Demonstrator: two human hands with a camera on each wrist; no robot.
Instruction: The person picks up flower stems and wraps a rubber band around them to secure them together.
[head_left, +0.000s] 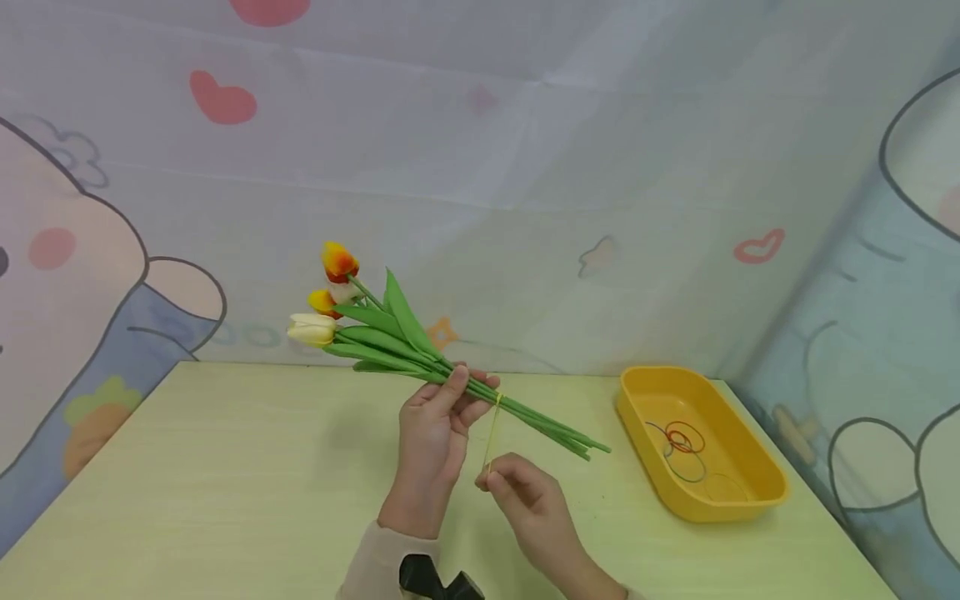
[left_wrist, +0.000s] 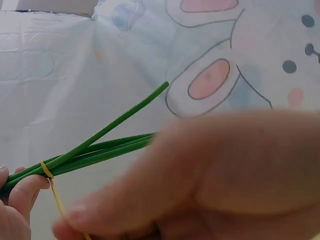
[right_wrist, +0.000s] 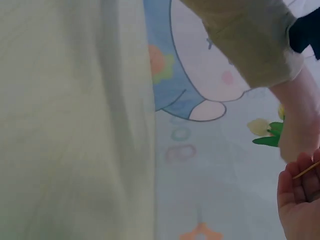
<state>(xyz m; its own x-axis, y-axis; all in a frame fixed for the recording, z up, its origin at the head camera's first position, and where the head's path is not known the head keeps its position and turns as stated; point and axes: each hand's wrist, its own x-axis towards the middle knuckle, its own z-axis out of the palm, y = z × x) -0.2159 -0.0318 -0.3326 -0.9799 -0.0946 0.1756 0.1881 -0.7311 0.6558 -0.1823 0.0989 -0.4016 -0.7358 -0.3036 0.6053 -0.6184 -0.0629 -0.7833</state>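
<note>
My left hand (head_left: 435, 442) grips a bunch of artificial tulips by the green stems (head_left: 543, 421), with orange-yellow and white blooms (head_left: 313, 330) pointing to the upper left. A yellow rubber band (head_left: 492, 429) loops round the stems just right of that hand. Below the stems, my right hand (head_left: 536, 517) pinches the band's lower end between thumb and finger and holds it stretched. In the left wrist view the band (left_wrist: 47, 170) encircles the stems (left_wrist: 95, 157), one of which splays upward. The right wrist view shows the band (right_wrist: 306, 170) across the right hand's fingers (right_wrist: 300, 187).
On the right of the pale table (head_left: 225, 483) stands a yellow tray (head_left: 750, 450) with several coloured rubber bands (head_left: 684, 437) in it. A printed cloth (head_left: 525, 167) hangs behind the table.
</note>
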